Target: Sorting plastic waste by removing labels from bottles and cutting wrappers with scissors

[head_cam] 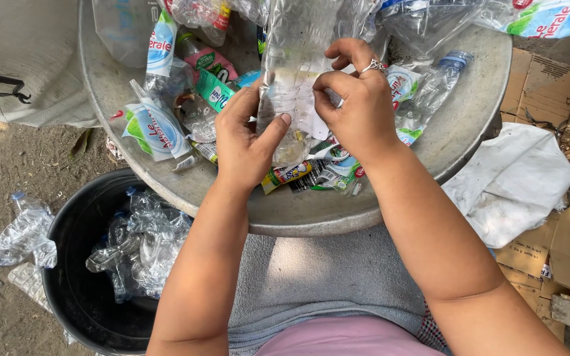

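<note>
While both hands pinch a clear crushed bottle — top cut off, fingers hide its label, basin beneath.

Head camera, looking steeply down, close over metal basin and lap.

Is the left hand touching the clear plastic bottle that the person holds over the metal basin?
Touching. The head view shows the left hand with thumb and fingers pressed on the clear plastic bottle.

clear bottle top cut off
</note>
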